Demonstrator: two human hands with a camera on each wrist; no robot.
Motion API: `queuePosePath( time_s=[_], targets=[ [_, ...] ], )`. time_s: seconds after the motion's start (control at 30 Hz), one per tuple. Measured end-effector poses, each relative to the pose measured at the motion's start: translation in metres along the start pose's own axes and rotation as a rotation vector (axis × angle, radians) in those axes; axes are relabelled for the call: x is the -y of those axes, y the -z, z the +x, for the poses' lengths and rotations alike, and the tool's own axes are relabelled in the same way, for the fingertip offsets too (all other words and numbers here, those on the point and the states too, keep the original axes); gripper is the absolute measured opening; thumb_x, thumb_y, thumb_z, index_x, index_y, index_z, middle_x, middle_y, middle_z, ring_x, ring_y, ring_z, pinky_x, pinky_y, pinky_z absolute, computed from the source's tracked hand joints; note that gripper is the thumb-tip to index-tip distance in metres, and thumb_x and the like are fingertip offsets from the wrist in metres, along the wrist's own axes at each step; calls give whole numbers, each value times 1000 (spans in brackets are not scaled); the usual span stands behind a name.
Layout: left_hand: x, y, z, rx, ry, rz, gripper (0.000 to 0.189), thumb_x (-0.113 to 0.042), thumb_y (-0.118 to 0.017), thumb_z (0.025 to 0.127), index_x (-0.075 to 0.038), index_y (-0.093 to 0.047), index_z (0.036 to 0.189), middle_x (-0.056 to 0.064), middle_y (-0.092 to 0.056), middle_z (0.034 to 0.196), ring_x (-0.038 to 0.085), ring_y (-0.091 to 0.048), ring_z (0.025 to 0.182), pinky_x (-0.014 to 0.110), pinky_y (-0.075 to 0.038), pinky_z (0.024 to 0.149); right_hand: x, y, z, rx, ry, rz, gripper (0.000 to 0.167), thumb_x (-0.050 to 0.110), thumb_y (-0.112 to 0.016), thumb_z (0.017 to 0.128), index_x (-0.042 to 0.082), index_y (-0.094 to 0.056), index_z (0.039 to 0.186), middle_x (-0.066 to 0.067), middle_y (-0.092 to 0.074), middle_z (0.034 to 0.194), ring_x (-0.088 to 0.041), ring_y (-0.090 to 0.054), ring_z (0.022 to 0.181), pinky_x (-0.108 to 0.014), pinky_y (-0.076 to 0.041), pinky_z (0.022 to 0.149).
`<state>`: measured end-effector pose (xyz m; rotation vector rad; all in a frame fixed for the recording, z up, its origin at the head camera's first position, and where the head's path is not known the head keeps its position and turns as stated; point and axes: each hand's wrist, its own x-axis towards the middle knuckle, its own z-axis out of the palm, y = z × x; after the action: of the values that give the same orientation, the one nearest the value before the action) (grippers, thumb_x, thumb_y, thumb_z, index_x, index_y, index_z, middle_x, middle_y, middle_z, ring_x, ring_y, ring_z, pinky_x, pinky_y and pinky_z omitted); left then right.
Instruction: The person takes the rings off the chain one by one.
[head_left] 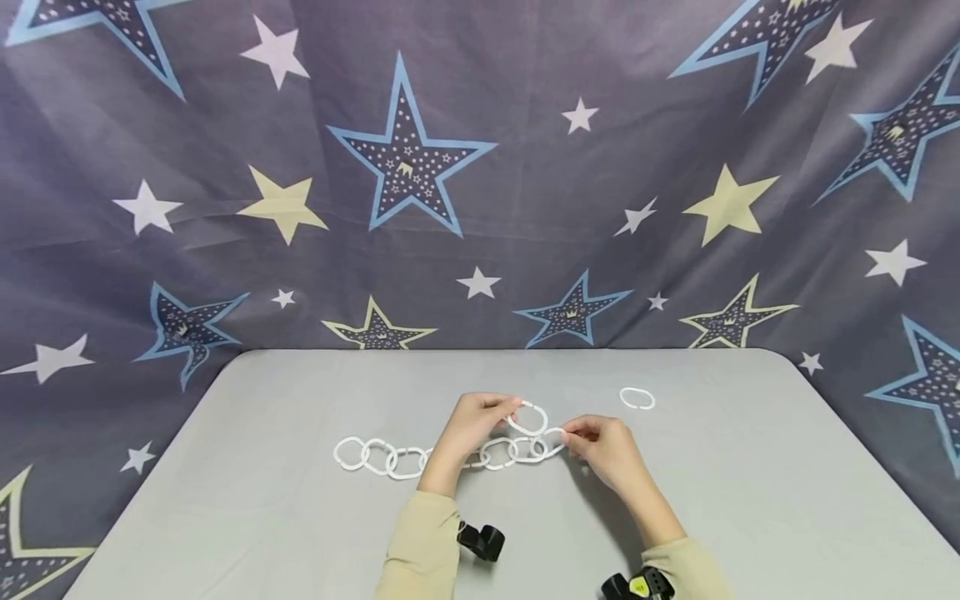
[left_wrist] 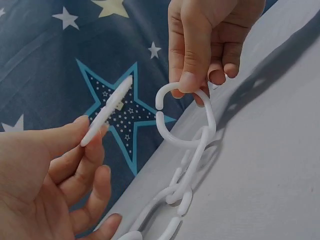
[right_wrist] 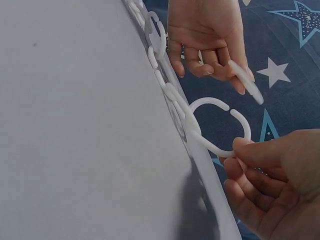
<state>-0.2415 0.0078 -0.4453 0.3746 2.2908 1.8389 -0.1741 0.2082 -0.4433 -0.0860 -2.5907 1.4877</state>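
Observation:
Between thumb and fingertips my left hand point(head_left: 477, 422) pinches a loose white plastic ring link point(left_wrist: 107, 111), which appears nearly edge-on in both wrist views. My right hand point(head_left: 606, 450) pinches the end link point(right_wrist: 220, 102) of a white chain; a small gap shows in that link's rim. From there the chain point(head_left: 406, 463) of several oval links runs left across the table, passing behind my left wrist in the head view. In the left wrist view the two pinched links hang side by side, apart from each other.
One more white link point(head_left: 637, 398) lies by itself on the grey table point(head_left: 225, 500), beyond my right hand. A dark curtain with stars point(head_left: 510, 208) hangs behind the table's far edge. Each wrist wears a black camera point(head_left: 483, 542).

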Motion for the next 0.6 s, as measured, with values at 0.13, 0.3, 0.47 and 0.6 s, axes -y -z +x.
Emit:
queuePosePath(
  time_s=[0.13, 0.3, 0.47, 0.6],
  targets=[
    [0, 0, 1, -27, -22, -42, 28, -21, -69, 94, 4, -74, 106, 10, -73, 84, 20, -68, 82, 39, -55, 83, 3, 0, 0, 9, -3, 11, 7, 1, -76, 84, -5, -73, 86, -11, -69, 72, -19, -64, 62, -25, -51, 55],
    [-7, -9, -1, -81, -27, -34, 25, -21, -72, 91, 0, -75, 104, 9, -74, 86, 15, -68, 85, 34, -54, 83, 4, 3, -2, 22, -13, 14, 4, -3, -73, 84, -5, -73, 87, -12, -70, 73, -19, -64, 63, -24, -50, 56],
    [-14, -17, -2, -122, -15, 41, 24, -29, -72, 91, -8, -77, 102, 2, -75, 86, 15, -69, 92, 37, -50, 87, 3, 6, -2, 17, -31, -7, 4, -3, -73, 84, -4, -73, 88, -11, -70, 74, -18, -64, 63, -23, -50, 57],
    [-17, -19, -2, -137, 4, 114, 23, -34, -71, 92, -15, -77, 103, -5, -75, 86, 12, -69, 94, 39, -49, 88, 4, 5, -1, 26, -39, -9, 4, -2, -73, 85, -4, -73, 89, -11, -70, 75, -17, -64, 63, -24, -50, 57]
  ],
)
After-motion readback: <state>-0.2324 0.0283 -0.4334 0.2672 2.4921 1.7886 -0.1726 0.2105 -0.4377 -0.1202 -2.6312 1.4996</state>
